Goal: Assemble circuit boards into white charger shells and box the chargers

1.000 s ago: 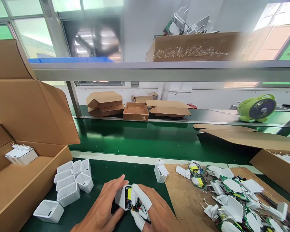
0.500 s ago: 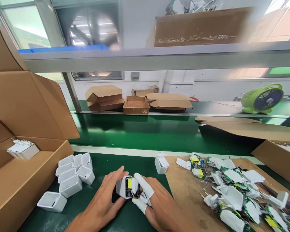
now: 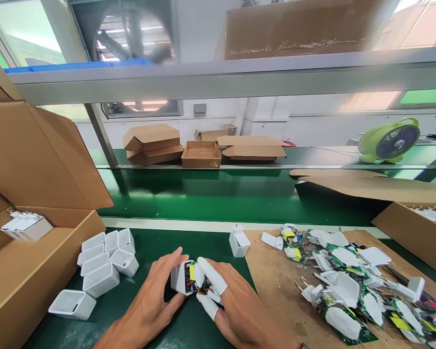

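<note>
My left hand (image 3: 156, 293) grips a white plastic charger case (image 3: 179, 278) from its left side, with fingers behind and thumb in front. Partly inside the case's open right end sits a circuit board (image 3: 191, 274) with a yellow part and thin wires. My right hand (image 3: 227, 298) pinches the board's outer end between thumb and index finger, both covered by white finger cots. These fingers hide some of the board. Just beyond, to the right, stands a white charger case (image 3: 239, 242) with a loose-looking top piece.
Several empty white cases (image 3: 101, 281) stand at left beside a large open carton (image 3: 58, 261) holding white chargers (image 3: 27, 225). Circuit boards with white covers (image 3: 343, 291) are heaped on a brown board (image 3: 272, 291). Another carton (image 3: 414, 237) sits at right, a green fan (image 3: 390, 140) behind.
The view has shifted slightly, so everything sits a little further left and up. Both hands keep their hold, and the circuit board stays partly inside the case.
</note>
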A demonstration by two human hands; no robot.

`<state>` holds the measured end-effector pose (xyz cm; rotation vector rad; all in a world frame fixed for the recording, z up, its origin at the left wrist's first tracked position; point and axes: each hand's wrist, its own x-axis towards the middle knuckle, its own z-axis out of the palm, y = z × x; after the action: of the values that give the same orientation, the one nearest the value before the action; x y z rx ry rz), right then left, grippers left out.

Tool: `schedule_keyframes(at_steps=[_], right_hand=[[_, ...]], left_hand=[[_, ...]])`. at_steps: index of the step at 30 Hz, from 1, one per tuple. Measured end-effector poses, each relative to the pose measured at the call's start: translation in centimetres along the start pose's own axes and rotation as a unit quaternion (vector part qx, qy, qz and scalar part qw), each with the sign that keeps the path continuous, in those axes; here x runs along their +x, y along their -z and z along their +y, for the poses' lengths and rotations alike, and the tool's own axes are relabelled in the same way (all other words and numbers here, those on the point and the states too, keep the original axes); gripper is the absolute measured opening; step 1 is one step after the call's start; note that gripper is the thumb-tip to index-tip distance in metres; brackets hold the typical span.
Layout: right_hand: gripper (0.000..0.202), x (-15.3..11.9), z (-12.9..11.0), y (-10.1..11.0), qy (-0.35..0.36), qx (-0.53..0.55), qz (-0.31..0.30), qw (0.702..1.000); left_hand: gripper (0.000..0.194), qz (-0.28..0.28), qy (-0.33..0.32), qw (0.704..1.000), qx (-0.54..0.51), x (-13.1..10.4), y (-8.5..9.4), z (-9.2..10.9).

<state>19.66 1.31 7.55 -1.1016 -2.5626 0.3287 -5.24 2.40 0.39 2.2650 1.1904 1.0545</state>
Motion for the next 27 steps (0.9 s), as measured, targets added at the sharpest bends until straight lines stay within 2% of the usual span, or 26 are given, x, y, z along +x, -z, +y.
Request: schedule_keyframes(at_steps=[10, 14, 19, 22, 27], right_hand=[[0.073, -0.22, 0.08, -0.07, 0.017, -0.003, 0.009, 1.0], [0.062, -0.3, 0.14, -0.06, 0.03, -0.033, 0.014, 0.999], [0.06, -0.17, -0.01, 0.11, 0.045, -0.062, 0.011, 0.997], [0.051, -0.18, 0.06, 0.17, 0.058, -0.065, 0.019, 0.996], [0.065, -0.42, 0.51, -0.25, 0.066, -0.06, 0.049, 0.995]], left_hand=[[0.078, 0.007, -0.003, 1.0, -0.004, -0.15, -0.3, -0.14], [0.076, 0.017, -0.014, 1.0, -0.008, -0.05, -0.35, -0.05], [0.079, 0.008, -0.013, 1.0, -0.005, 0.02, -0.33, 0.06], [0.082, 0.004, -0.002, 1.0, -0.011, -0.02, -0.41, 0.03], [0.08, 0.003, 0.005, 1.0, -0.019, -0.07, -0.63, -0.02]])
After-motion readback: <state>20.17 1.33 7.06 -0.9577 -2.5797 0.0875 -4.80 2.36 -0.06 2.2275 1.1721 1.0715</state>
